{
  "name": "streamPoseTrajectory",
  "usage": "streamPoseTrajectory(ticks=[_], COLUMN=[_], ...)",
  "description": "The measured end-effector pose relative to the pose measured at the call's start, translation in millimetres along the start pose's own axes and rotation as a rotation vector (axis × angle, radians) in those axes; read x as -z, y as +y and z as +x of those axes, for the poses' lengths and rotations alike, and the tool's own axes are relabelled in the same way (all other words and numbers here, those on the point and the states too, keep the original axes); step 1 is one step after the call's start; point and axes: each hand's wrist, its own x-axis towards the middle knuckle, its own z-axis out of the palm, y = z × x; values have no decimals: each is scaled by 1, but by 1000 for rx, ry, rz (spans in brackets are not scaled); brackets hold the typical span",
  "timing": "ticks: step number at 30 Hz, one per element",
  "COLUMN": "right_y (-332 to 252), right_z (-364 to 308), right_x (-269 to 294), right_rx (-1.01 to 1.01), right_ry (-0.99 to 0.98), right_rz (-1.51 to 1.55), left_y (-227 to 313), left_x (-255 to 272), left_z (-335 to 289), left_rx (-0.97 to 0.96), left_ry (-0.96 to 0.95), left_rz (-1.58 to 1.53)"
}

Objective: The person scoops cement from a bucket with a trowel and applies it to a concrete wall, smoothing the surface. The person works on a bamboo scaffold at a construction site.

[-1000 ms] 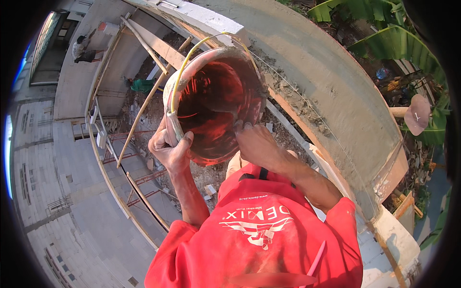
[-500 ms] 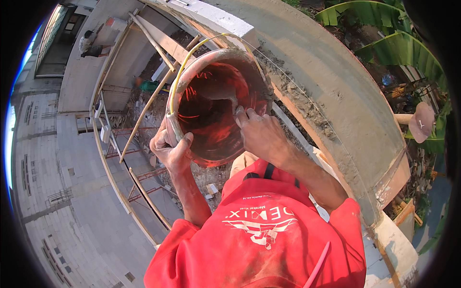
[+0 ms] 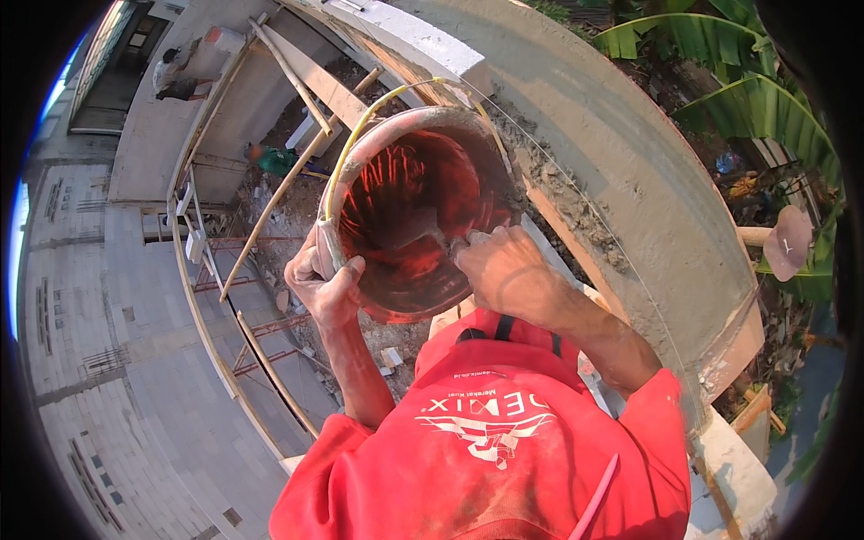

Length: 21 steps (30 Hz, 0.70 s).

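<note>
A mortar-smeared red bucket point(image 3: 378, 180) with a yellow-sleeved handle point(image 3: 360, 126) is tilted in front of my chest, its mouth toward me. My left hand point(image 3: 326, 290) grips the rim at its near left side, thumb over the edge. Inside the mouth, at the right, my right hand point(image 3: 508, 270) is closed around a handle that its fingers mostly hide. A flat grey blade point(image 3: 421, 236) reaches from that hand toward the inner wall, like a trowel. Grey residue coats parts of the inside.
To my right runs a wide ledge of smoothed wet mortar point(image 3: 648, 216) with a taut string and plank edging. Bamboo poles point(image 3: 261, 216) and planks cross a drop at left. A person in green point(image 3: 273, 159) is below; another person point(image 3: 175, 76) is farther off. Banana leaves point(image 3: 684, 36) hang at right.
The bucket has shifted slightly right, its inside now more brightly lit. My right hand and the blade have moved lower within the mouth. The left hand keeps its hold.
</note>
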Motion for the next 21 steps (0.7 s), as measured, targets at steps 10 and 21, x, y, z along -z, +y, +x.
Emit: streamPoseTrajectory(ticks=[10, 21], right_y=[-5, -4], right_z=[-21, -9], right_x=[16, -12], right_rx=[-7, -1], right_ry=[158, 378], right_rz=[-29, -64], left_y=[-3, -4], left_x=[-4, 4], left_z=[-2, -3], left_rx=[-1, 46], left_ry=[-33, 37], left_rz=[22, 18])
